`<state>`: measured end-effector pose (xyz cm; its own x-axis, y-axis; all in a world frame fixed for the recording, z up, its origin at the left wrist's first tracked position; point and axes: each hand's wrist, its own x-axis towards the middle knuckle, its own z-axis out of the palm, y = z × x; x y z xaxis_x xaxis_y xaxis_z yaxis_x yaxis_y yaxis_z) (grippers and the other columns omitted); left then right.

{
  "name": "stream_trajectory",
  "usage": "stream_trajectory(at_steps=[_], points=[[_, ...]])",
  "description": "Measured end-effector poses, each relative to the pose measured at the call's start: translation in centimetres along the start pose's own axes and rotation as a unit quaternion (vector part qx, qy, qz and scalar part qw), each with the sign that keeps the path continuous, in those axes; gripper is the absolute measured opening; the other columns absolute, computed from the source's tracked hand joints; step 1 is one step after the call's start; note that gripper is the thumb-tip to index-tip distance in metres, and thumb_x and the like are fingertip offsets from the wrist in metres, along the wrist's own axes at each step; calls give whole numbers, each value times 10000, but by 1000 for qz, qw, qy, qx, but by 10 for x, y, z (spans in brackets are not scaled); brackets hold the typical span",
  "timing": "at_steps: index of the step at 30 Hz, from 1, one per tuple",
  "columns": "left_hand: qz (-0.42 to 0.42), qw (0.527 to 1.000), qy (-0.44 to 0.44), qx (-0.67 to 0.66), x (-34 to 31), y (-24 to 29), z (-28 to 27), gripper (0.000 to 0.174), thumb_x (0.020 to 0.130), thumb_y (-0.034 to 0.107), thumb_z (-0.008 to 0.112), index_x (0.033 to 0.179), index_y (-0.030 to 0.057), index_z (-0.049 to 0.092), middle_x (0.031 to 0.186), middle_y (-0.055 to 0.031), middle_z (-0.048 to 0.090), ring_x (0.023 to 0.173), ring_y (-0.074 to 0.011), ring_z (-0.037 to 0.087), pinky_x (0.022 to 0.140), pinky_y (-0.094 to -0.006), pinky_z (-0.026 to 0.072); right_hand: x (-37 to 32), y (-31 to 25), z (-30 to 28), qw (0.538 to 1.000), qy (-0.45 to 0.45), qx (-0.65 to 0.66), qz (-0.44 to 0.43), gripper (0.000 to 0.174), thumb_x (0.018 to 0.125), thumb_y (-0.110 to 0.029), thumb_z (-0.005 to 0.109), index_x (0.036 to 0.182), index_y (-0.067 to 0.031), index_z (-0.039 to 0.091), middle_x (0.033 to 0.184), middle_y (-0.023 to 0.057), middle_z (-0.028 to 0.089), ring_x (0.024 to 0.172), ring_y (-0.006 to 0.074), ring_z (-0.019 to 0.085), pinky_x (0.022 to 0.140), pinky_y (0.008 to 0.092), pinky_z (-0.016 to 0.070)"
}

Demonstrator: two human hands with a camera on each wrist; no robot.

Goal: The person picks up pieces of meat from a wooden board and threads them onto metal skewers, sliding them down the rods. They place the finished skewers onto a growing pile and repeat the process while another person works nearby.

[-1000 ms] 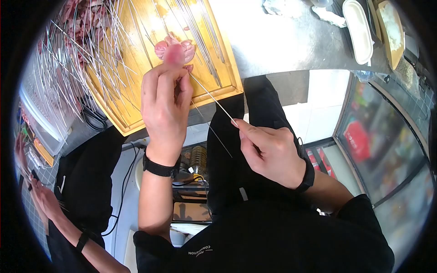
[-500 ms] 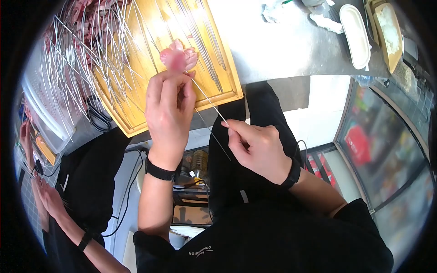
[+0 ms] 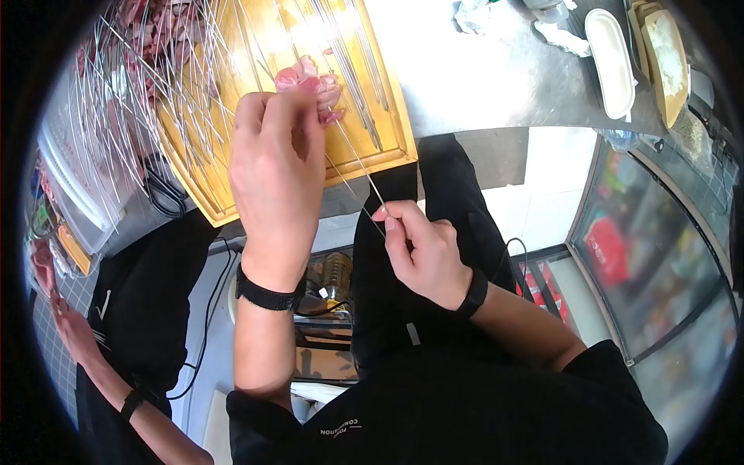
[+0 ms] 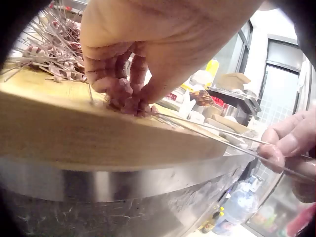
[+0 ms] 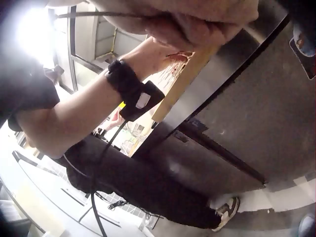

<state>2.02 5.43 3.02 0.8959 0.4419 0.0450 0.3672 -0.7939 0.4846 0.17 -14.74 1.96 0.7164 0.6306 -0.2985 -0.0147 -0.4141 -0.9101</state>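
My left hand (image 3: 275, 170) is over the near edge of a yellow wooden tray (image 3: 380, 159), fingertips at a small heap of pink raw meat pieces (image 3: 327, 91). In the left wrist view its thumb and fingers pinch a piece of meat (image 4: 131, 104) at the tray edge. The right hand (image 3: 430, 252) pinches a thin metal skewer (image 3: 360, 164) between thumb and forefinger, outside the tray. That skewer slants up toward the meat. A second thin skewer (image 4: 217, 140) runs alongside it to the right hand. In the right wrist view the right fingers (image 5: 177, 27) fill the top.
Many metal skewers (image 3: 132, 116) lie across a pile of meat (image 3: 167, 31) at the left. Several bare skewers (image 3: 345, 66) lie on the tray's right side. A steel counter (image 3: 480, 85) holds a white dish (image 3: 610, 62). Another person's arm (image 3: 101, 360) is at far left.
My left hand has shifted slightly left and its fingers have come down over the meat heap. The right hand has moved left with the skewer, which now stands steeper.
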Motion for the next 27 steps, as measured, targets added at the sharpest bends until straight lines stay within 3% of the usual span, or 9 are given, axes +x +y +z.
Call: stream_trajectory(at_steps=[2, 4, 8, 13, 19, 27], points=[[7, 1000, -4, 16, -1, 0, -1, 117, 891, 6, 730, 997, 28, 683, 877, -78, 604, 699, -173, 622, 630, -301, 497, 4, 0, -3, 1000, -5, -7, -4, 136, 944, -6, 613, 1074, -37, 589, 745, 110, 696, 551, 255, 688, 494, 348, 530], [8, 1000, 0, 9, 1, 0, 0, 109, 882, 41, 737, 971, 56, 677, 916, -105, 594, 770, -291, 663, 672, -387, 534, 6, 0, -7, 1000, -4, -10, -4, 127, 948, -11, 611, 1070, -39, 591, 737, 110, 691, 552, 258, 688, 495, 346, 531], [-22, 999, 7, -38, 2, 8, 6, 109, 876, 40, 739, 961, 62, 674, 911, -101, 592, 762, -295, 654, 672, -394, 528, 8, -2, -11, 1000, 2, -21, -3, 122, 948, -13, 612, 1066, -39, 595, 722, 108, 684, 552, 259, 688, 494, 344, 531], [20, 1000, 5, 3, 7, 0, 8, 100, 881, 56, 738, 946, 62, 662, 893, -98, 588, 708, -279, 654, 628, -386, 521, 4, -3, -10, 1000, -3, -18, 4, 128, 948, -12, 617, 1071, -36, 594, 723, 109, 688, 554, 251, 692, 496, 340, 534], [-25, 999, -25, -24, 8, 4, 3, 81, 889, 68, 727, 923, 63, 654, 883, -100, 590, 720, -290, 655, 629, -388, 518, 4, -1, -8, 999, 3, -31, -16, 131, 950, -9, 613, 1076, -35, 593, 723, 104, 688, 553, 244, 691, 497, 336, 535], [-8, 1000, -11, -9, 5, 4, 7, 128, 866, 78, 750, 886, 57, 626, 891, -95, 589, 724, -293, 646, 626, -389, 513, 6, -5, -11, 999, -1, -42, -2, 133, 953, -10, 602, 1083, -38, 593, 700, 101, 676, 541, 243, 680, 487, 351, 521]])
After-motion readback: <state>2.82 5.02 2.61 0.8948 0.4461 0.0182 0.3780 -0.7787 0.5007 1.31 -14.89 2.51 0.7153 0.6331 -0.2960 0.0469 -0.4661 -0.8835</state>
